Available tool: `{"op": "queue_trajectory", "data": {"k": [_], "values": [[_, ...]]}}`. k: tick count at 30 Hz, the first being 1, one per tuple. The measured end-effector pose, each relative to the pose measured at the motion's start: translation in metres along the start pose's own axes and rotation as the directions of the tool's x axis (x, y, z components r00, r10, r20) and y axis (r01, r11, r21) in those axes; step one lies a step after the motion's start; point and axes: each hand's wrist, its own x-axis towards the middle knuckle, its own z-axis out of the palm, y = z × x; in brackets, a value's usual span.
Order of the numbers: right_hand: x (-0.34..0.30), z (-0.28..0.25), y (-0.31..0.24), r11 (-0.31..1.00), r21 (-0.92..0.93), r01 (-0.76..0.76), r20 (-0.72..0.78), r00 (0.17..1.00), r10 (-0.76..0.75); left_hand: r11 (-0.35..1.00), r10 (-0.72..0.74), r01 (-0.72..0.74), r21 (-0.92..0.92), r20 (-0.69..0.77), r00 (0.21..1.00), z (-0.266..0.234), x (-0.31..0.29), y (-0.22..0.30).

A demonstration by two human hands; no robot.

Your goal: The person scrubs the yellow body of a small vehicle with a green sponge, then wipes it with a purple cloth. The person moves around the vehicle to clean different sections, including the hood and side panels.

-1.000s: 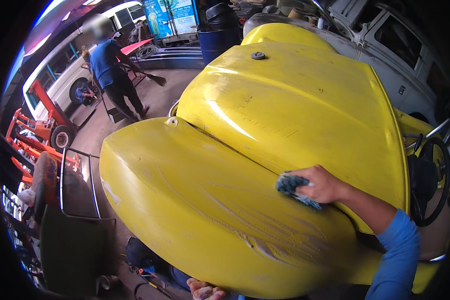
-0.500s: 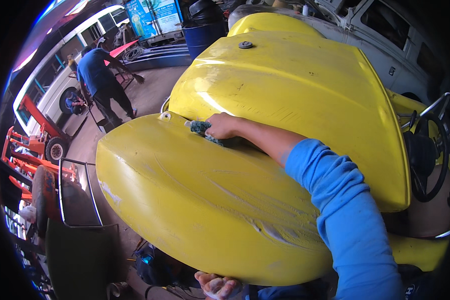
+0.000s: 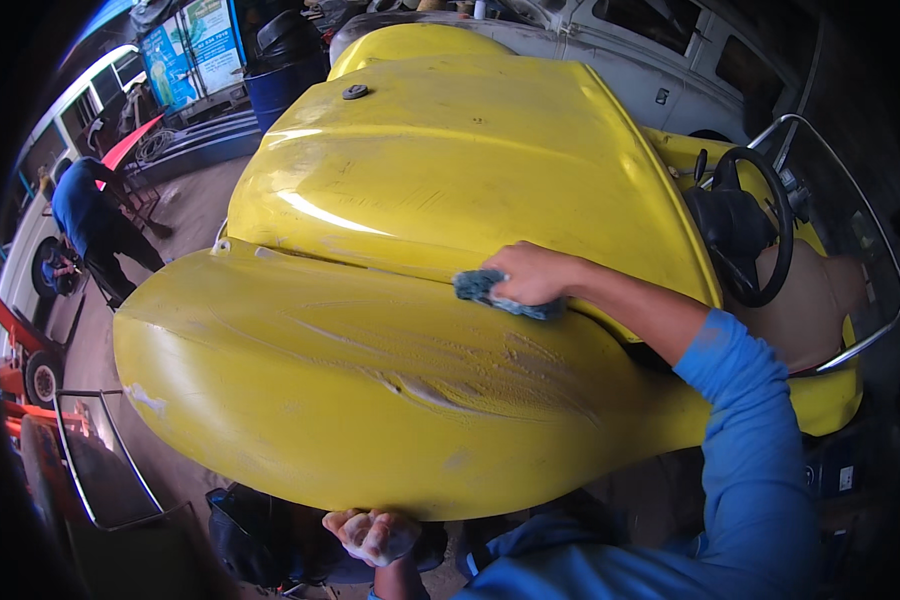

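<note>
Fender (image 3: 280, 430) (streaked) beneath blue-green pad (image 3: 477, 288).

We get moderate, uneven light around the right hand (image 3: 522, 273). Up and left of it, a hard white streak glares off the yellow hood (image 3: 450, 170); under the hand, the fender (image 3: 270, 400) shines only dully. Farther down, beneath the fender, we find deep shadow. Far to the hand's left and right, the fisheye view bends shapes and sinks into black.
</note>
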Motion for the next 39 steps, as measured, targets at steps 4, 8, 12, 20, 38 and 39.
{"op": "queue_trajectory", "data": {"k": [4,8,12,20,38,39], "values": [[0.088,0.016,-0.044,0.998,0.062,0.007,-0.121,0.993,0.000,0.999,-0.001,0.000,-0.039,-0.021,1.000,0.003,0.008,0.006],[0.120,0.028,-0.061,0.991,0.103,-0.086,-0.162,0.981,0.102,0.996,0.018,-0.008,0.090,-0.105,0.994,0.011,0.010,0.008],[0.070,0.022,-0.043,0.993,0.048,-0.105,-0.116,0.987,0.110,0.991,0.053,-0.033,0.128,-0.158,0.986,0.016,0.005,0.005],[-0.091,0.073,0.038,0.985,0.078,-0.155,-0.449,0.876,0.174,0.923,-0.190,0.216,0.317,-0.113,0.975,0.019,0.012,0.041],[-0.240,0.212,0.069,0.984,0.099,0.151,-0.924,0.382,0.035,0.917,-0.025,-0.025,0.399,0.121,0.992,0.084,0.012,0.145],[-0.217,0.186,0.057,0.975,0.042,0.219,-0.949,0.313,-0.029,0.916,0.007,-0.060,0.397,0.134,0.991,0.086,0.010,0.149]]}}
